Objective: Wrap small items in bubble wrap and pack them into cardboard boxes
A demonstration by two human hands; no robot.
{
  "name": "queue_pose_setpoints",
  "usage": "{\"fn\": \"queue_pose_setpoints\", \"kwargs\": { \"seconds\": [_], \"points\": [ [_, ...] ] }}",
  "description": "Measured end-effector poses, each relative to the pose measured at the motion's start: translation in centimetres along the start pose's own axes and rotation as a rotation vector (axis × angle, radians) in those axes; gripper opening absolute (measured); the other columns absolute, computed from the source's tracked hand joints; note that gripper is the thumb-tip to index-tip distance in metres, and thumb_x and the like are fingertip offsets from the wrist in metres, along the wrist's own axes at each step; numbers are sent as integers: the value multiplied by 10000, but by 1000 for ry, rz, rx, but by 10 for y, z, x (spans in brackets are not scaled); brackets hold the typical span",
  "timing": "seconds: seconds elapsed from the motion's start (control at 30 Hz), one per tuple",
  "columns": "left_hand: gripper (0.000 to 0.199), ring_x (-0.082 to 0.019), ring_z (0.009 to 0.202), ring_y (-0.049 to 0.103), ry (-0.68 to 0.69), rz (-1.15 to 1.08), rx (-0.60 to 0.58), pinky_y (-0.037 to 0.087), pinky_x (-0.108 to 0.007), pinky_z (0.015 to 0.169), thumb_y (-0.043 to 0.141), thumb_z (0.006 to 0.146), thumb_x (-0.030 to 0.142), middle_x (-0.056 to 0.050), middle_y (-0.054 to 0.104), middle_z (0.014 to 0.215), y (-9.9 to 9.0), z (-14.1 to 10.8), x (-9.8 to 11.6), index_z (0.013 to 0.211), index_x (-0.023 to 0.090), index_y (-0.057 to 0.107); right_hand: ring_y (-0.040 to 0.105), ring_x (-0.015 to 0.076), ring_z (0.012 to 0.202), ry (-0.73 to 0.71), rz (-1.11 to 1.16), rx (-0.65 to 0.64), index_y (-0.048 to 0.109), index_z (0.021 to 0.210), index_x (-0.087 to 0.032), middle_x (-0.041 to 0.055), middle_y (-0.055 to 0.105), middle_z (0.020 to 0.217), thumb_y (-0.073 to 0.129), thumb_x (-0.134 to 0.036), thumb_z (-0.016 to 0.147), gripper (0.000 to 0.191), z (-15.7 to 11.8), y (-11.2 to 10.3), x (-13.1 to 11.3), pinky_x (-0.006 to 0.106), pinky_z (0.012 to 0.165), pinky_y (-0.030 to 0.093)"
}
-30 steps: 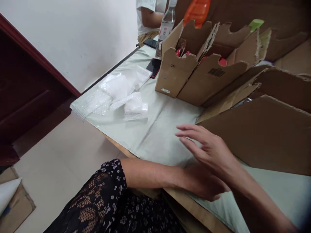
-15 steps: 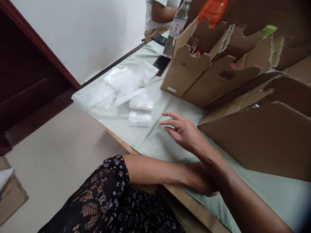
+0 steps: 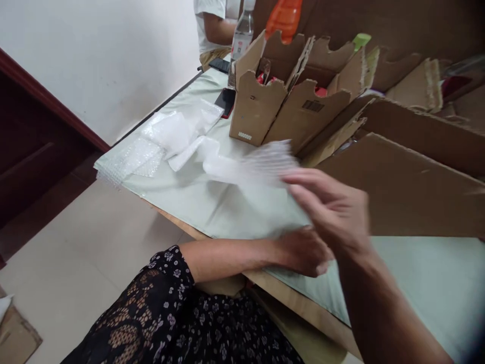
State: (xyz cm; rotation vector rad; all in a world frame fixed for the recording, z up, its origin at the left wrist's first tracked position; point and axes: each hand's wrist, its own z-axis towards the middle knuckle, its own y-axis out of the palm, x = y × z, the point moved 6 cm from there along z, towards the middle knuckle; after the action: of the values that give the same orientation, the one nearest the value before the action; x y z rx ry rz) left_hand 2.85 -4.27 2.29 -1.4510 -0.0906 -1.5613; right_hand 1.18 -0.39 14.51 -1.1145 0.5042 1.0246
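My right hand [image 3: 329, 207] pinches the near end of a bubble wrap piece [image 3: 265, 164] between thumb and fingers. Blurred by motion, the strip is lifted off the cloth, and its far end meets the other bubble wrap pieces [image 3: 170, 131] lying in a loose pile. Close to the table's front edge, my left hand [image 3: 303, 251] rests on the cloth with its fingers curled in. Whatever it may hold is hidden. My right forearm passes just to the right of it.
Cut-down cardboard boxes [image 3: 257, 114] stand along the right, with a larger box [image 3: 409, 192] nearer me. Behind them are an orange bottle [image 3: 284, 20] and a water bottle [image 3: 242, 38]. A phone [image 3: 225, 101] lies beside the boxes. Another person's arm [image 3: 217, 28] shows at the far end.
My right hand was open above the cloth; now it grips a bubble wrap piece and draws it up and to the right. My left hand stays by the table edge. The view has shifted right.
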Motion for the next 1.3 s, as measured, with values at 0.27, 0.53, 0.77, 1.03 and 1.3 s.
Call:
{"fn": "queue_pose_setpoints", "kwargs": {
  "seconds": [0.27, 0.53, 0.77, 1.03, 1.3],
  "points": [
    [172, -318, 1147, 654, 225, 355, -259, 511, -450, 1011, 605, 923, 185, -170, 733, 1185, 1, -5, 16, 1003, 131, 747, 555, 191, 690, 434, 344, 926, 665, 563, -213, 42, 592, 671, 737, -308, 499, 136, -125, -161, 76, 437, 746, 484],
    [62, -355, 1044, 691, -250, 4, -31, 535, -514, 1003, 654, 815, 207, -127, 742, 875, -10, -4, -17, 765, 195, 689, 448, 179, 534, 517, 398, 1043, 469, 408, -244, 10, 363, 517, 772, -397, 529, 361, -205, -185, 103, 473, 581, 410],
    [316, -365, 1272, 620, -277, -328, 234, 421, -540, 1176, 614, 648, 177, -140, 745, 1140, -49, 6, -29, 956, 190, 687, 552, 220, 567, 584, 77, 911, 538, 382, -232, 48, 551, 516, 881, -568, 525, 500, -230, -218, 113, 431, 631, 459],
    [314, -305, 898, 742, -469, -874, 257, 612, -526, 888, 569, 722, 515, -97, 717, 827, -73, 3, -45, 804, 216, 621, 661, 266, 787, 848, -390, 585, 776, 725, -227, 87, 749, 758, 726, -662, 676, 441, -254, -247, 123, 378, 733, 475],
    [486, -215, 736, 695, -678, -889, 519, 530, -304, 688, 877, 520, 571, -31, 703, 699, -79, 0, -53, 748, 183, 694, 668, 266, 771, 952, -562, 313, 762, 1044, -229, 65, 732, 832, 657, -667, 711, 560, -255, -201, 122, 444, 819, 535]
  ]
}}
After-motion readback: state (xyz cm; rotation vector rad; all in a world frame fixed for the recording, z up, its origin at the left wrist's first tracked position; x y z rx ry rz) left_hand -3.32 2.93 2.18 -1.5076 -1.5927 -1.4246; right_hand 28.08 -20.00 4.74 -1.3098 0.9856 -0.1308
